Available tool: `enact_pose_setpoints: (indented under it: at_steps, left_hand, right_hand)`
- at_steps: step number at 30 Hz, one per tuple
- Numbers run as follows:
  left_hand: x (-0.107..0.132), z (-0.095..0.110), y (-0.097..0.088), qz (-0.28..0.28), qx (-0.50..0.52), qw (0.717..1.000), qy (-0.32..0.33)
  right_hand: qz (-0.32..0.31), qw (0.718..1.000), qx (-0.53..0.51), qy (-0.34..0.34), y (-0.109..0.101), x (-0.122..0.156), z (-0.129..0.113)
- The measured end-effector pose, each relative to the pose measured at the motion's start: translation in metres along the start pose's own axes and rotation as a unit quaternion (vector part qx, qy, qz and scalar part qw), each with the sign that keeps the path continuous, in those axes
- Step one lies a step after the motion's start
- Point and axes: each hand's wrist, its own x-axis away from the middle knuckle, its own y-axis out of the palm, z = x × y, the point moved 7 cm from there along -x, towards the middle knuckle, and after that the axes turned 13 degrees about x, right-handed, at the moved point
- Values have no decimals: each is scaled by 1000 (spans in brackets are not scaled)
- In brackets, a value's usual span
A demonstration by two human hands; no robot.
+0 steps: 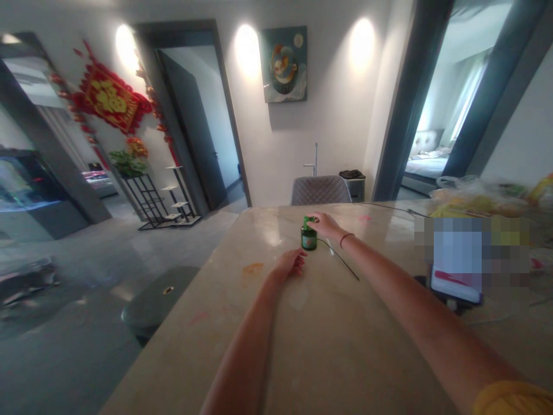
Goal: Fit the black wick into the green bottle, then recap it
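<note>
On the stone tabletop [341,351], one small green bottle [308,239] stands upright, near the far edge and between both hands.

Right hand [324,226]: fingers pressed together and curled over the green cap [308,220] from the right side. The thumb is hidden, so a true pinch cannot be confirmed.

Left hand [289,265]: fingers loosely curled, palm low, resting just beside the bottle on the near side. It holds nothing and does not appear to touch the glass.

Good practice for this hold: keep the fingertips seated evenly around the cap, keep the bottle square on its base, and keep the free hand low and close to the glass, clear of the wire.

Item count on the tabletop near the hands: bottle, one; cap, one; hands, two; thin black wire [341,260], one, lying just right of the bottle; orange stain [253,268], one. On the right wrist: bracelet [346,239], one. At the far table edge: gray chair [319,190], one. On the wall beyond: painting [283,63], one. To the right on the table: plastic bags [475,193], heaped, count unclear.
</note>
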Motion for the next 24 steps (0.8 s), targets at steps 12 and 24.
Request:
enact_pose_setpoints:
  at_steps: [12, 24]
  left_hand:
    - [-5, 8, 14, -19, 24, 991, 131]
    - [4, 15, 30, -16, -180, 957, 226]
  right_hand:
    - [-9, 989, 146, -3, -31, 49, -40]
    - [-87, 982, 163, 29, -30, 67, -49]
